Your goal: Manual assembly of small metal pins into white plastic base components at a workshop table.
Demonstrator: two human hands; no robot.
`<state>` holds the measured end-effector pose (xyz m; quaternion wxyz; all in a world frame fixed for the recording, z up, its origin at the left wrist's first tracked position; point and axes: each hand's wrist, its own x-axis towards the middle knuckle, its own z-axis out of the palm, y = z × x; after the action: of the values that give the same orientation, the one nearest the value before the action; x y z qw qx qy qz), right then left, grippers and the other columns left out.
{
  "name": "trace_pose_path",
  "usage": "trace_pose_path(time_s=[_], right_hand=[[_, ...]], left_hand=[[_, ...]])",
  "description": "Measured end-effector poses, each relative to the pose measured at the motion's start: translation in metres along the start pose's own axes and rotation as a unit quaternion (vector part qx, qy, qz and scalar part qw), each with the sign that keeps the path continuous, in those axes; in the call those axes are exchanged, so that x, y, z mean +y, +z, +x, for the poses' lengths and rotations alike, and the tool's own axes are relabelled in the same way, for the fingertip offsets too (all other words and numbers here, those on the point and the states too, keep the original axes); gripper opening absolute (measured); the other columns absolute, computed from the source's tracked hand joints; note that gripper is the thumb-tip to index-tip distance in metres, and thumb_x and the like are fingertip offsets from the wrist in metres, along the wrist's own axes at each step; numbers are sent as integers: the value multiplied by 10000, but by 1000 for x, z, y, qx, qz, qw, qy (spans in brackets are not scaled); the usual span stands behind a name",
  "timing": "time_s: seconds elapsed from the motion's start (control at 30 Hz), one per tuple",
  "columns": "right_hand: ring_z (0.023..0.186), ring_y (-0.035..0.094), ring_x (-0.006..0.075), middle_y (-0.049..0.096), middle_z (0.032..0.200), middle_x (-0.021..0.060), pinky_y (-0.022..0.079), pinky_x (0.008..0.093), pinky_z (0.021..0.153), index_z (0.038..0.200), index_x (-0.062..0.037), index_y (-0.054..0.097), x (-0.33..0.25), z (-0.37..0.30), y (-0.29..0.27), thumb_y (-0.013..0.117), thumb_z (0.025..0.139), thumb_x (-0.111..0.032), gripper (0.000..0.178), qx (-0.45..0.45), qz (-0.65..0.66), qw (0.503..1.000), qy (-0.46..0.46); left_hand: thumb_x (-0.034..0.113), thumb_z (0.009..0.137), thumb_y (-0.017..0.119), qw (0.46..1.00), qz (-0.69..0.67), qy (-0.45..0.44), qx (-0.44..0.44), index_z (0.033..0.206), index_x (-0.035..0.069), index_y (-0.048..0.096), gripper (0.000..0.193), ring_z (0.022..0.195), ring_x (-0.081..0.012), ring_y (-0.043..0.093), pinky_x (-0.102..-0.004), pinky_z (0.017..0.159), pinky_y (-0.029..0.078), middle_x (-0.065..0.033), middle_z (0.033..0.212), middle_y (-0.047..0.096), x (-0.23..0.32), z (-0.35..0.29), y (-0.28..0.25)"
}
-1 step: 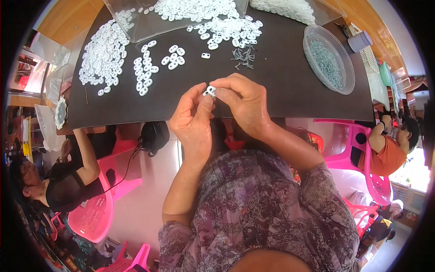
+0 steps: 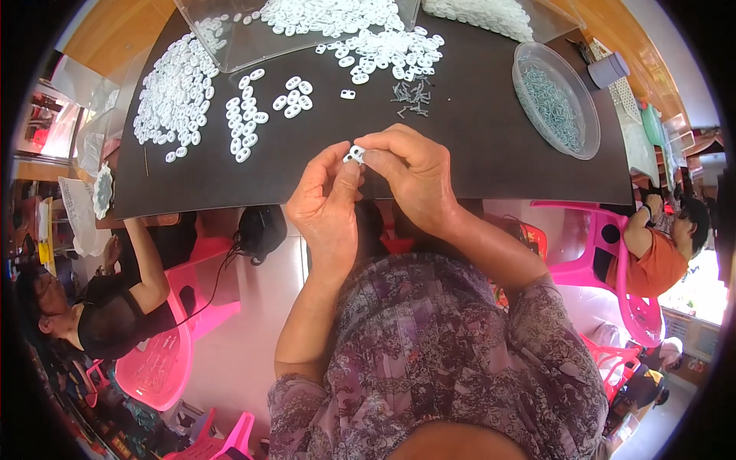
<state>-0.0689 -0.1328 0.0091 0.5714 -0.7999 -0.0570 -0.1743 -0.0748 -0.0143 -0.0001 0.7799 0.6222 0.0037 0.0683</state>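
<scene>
Just above the table's near edge, a small white oval plastic piece [image 2: 354, 154] with holes is held between both hands. My left hand [image 2: 330, 201] is closed on its left side, thumb against fingers. From the right, my right hand [image 2: 414, 170] pinches the same piece with thumb and forefinger. My fingertips cover part of it, and whether a screw sits in it cannot be made out. Beyond my hands lie a loose little pile of grey screws [image 2: 412, 95] and a single white piece [image 2: 348, 94] on the dark table [image 2: 475, 146].
White oval pieces form a large heap [image 2: 172, 100] at left and smaller groups [image 2: 245, 115] nearer. A clear tray [image 2: 261, 50] of white parts stands at the back. A round clear tub [image 2: 591, 126] of screws is at right. Other people sit on both sides on pink chairs [image 2: 165, 368].
</scene>
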Motion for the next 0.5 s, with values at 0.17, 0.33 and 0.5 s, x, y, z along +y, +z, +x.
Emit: trace_pose_path(time_s=[0.17, 0.33, 0.5], right_hand=[[680, 579, 227, 594, 745, 86, 462, 317, 597, 869, -34, 659, 4, -4, 2, 631, 762, 0, 115, 10, -25, 999, -31], [706, 582, 244, 603, 756, 84, 466, 337, 615, 870, -26, 659, 7, -6, 3, 622, 753, 11, 128, 10, -36, 998, -54], [760, 565, 253, 596, 785, 86, 464, 344, 659, 922, -22, 637, 1, -7, 1, 625, 730, -8, 193, -14, -48, 997, -62]], left_hand=[[8, 852, 616, 999, -41, -2, -14, 1019, -71, 620, 185, 648, -99, 568, -213, 526, 466, -67, 799, 627, -7, 0, 1], [14, 856, 611, 998, -64, -18, -15, 1009, -79, 621, 179, 636, -114, 578, -228, 517, 481, -82, 796, 634, -8, 0, 1], [-6, 845, 613, 994, -102, -24, -9, 958, -84, 627, 139, 605, -119, 580, -232, 506, 488, -97, 783, 640, -9, 4, -1]])
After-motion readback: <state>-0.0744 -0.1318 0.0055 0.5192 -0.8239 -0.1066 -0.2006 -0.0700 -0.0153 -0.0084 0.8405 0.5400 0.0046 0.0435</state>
